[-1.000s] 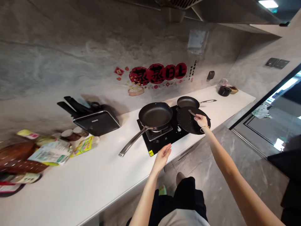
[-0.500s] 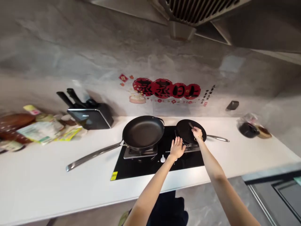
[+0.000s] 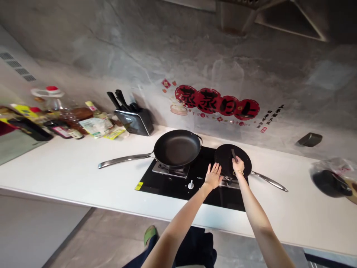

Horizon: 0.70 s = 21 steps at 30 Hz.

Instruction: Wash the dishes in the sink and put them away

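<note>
My right hand (image 3: 238, 165) is closed round the upright handle of a round black lid (image 3: 223, 158), which covers a pan on the right burner. The pan's long metal handle (image 3: 270, 181) points to the right; its body is mostly hidden under the lid. My left hand (image 3: 214, 176) is stretched out with fingers extended, close to the lid's near left edge, and holds nothing. I cannot tell whether it touches the pan. On the left burner sits an uncovered black frying pan (image 3: 178, 148), its silver handle reaching left over the counter.
The black cooktop (image 3: 178, 182) has a white knob (image 3: 190, 184) in front. A knife block (image 3: 135, 121) stands at the back left, beside several bottles and packets (image 3: 96, 124). A black pot (image 3: 330, 183) under clear plastic is at the right, below a wall-mounted dark box (image 3: 310, 139).
The camera view has turned to the left and down, showing more of the left counter and the floor. Both hands keep nearly the same places by the lid.
</note>
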Motion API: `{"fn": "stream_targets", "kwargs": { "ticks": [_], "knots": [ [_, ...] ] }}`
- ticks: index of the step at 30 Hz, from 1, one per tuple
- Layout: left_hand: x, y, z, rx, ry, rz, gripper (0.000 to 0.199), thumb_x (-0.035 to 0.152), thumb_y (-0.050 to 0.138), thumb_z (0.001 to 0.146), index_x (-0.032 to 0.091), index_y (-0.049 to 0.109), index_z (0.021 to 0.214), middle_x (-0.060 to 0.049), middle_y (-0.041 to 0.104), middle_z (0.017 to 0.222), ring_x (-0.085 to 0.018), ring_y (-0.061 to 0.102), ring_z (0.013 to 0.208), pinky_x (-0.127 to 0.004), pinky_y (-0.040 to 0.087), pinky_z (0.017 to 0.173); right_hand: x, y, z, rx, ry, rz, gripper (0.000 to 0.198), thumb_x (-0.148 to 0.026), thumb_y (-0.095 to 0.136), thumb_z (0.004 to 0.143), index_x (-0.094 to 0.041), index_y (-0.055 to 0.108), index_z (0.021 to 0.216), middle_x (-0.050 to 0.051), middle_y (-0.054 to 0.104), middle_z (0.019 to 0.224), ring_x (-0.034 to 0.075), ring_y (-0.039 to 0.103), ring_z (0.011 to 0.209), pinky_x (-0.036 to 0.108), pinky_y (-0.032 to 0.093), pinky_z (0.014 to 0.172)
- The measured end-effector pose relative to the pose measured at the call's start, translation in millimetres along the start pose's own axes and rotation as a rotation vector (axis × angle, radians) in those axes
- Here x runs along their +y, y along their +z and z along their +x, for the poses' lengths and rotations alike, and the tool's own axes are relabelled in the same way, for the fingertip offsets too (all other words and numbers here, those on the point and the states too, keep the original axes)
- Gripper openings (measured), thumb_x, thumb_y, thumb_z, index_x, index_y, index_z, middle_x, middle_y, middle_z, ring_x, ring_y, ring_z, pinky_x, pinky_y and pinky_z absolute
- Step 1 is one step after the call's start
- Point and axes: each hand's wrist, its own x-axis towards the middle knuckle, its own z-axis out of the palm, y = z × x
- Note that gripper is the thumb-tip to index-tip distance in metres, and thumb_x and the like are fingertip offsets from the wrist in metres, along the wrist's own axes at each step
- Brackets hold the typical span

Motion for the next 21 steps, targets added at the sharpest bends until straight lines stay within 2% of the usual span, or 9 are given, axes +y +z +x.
{"fn": "stream_targets", "kwargs": {
  "ticks": [8, 10, 13, 15, 17, 19, 21],
  "knots": [
    [-3, -7, 0, -0.051, -0.028, -0.077, 0.065, 0.04, 0.035, 0.102, 0.006, 0.033, 0.157, -0.018, 0.024, 0.165, -0.027, 0.014, 0.157, -0.051, 0.006, 0.128, -11, -1, 5, -0.051, 0.013, -0.034, 0.048, -0.03, 0.057, 0.085, -0.016, 0.068, 0.129, 0.016, 0.072, 0.12, 0.03, 0.068, 0.116, 0.039, 0.049, 0.102],
    [-3, -13, -5, -0.044, -0.02, -0.11, 0.065, 0.039, 0.037, 0.101, 0.006, 0.035, 0.156, -0.018, 0.024, 0.164, -0.027, 0.012, 0.157, -0.051, 0.006, 0.128, -17, -4, 0, -0.041, 0.003, -0.085, 0.052, -0.033, 0.058, 0.083, -0.015, 0.067, 0.131, 0.02, 0.068, 0.122, 0.034, 0.064, 0.119, 0.047, 0.048, 0.101],
    [-6, -22, -20, -0.056, -0.027, -0.197, 0.063, 0.037, 0.042, 0.099, 0.008, 0.038, 0.155, -0.019, 0.025, 0.164, -0.028, 0.013, 0.156, -0.051, 0.009, 0.128, -32, -5, -18, 0.097, -0.097, -0.178, 0.062, -0.036, 0.062, 0.081, -0.013, 0.062, 0.138, 0.027, 0.052, 0.139, 0.044, 0.049, 0.131, 0.062, 0.041, 0.102],
    [-12, -31, -36, -0.072, -0.05, -0.287, 0.063, 0.034, 0.045, 0.097, 0.009, 0.04, 0.154, -0.02, 0.025, 0.164, -0.028, 0.016, 0.156, -0.05, 0.014, 0.127, -47, 2, -42, 0.157, -0.24, -0.137, 0.06, -0.034, 0.06, 0.081, -0.011, 0.061, 0.137, 0.027, 0.047, 0.142, 0.043, 0.044, 0.135, 0.063, 0.037, 0.107],
    [-22, -44, -59, -0.051, -0.077, -0.399, 0.063, 0.031, 0.049, 0.095, 0.01, 0.041, 0.153, -0.02, 0.027, 0.164, -0.029, 0.02, 0.155, -0.05, 0.02, 0.127, -66, 14, -79, 0.106, -0.419, 0.019, 0.051, -0.033, 0.056, 0.085, -0.011, 0.066, 0.129, 0.024, 0.054, 0.135, 0.037, 0.049, 0.131, 0.057, 0.037, 0.111],
    [-38, -63, -92, 0.039, -0.086, -0.512, 0.062, 0.027, 0.052, 0.092, 0.012, 0.043, 0.152, -0.019, 0.029, 0.163, -0.028, 0.025, 0.154, -0.049, 0.025, 0.125, -88, 33, -128, -0.057, -0.581, 0.218, 0.043, -0.038, 0.051, 0.09, -0.013, 0.071, 0.119, 0.02, 0.062, 0.125, 0.031, 0.056, 0.123, 0.052, 0.041, 0.111],
    [-59, -87, -139, 0.189, -0.058, -0.605, 0.061, 0.021, 0.054, 0.089, 0.015, 0.047, 0.149, -0.016, 0.035, 0.162, -0.026, 0.031, 0.152, -0.047, 0.029, 0.124, -112, 55, -188, -0.292, -0.664, 0.372, 0.04, -0.042, 0.048, 0.095, -0.018, 0.073, 0.113, 0.015, 0.067, 0.12, 0.027, 0.061, 0.116, 0.047, 0.045, 0.109]
  ]
}}
